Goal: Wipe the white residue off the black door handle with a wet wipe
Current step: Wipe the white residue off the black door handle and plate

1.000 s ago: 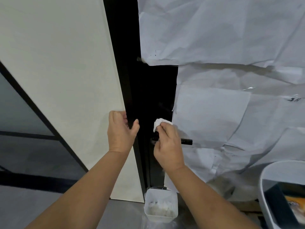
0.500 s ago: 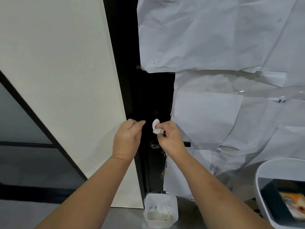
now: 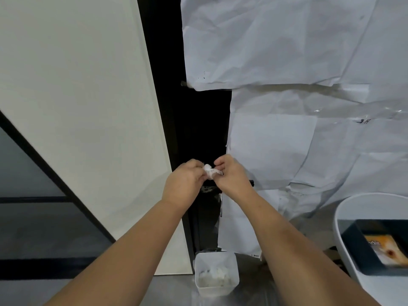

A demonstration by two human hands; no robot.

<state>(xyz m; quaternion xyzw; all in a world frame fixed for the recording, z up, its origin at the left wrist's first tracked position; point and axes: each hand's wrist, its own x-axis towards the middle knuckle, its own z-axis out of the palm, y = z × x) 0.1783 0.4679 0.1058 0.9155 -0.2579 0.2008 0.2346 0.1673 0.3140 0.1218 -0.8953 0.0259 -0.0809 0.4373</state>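
A small crumpled white wet wipe [image 3: 209,171] is held between both hands in front of the black door. My left hand [image 3: 184,183] pinches its left side and my right hand [image 3: 231,176] pinches its right side. The black door handle [image 3: 252,183] runs horizontally just below and behind my right hand; only its right tip and a bit of its whitish-smeared base [image 3: 207,189] show. The wipe is slightly above the handle and I cannot tell whether it touches it.
White paper sheets [image 3: 287,85] cover the door to the right. A pale wall panel [image 3: 77,107] stands at left. Below on the floor sits a small white bin [image 3: 217,260] with used wipes. A white basin [image 3: 344,217] holding a dark tray is at lower right.
My left hand left the door edge and came right to the wipe. My right hand lifted the wipe off the handle, and now both hands hold it together.
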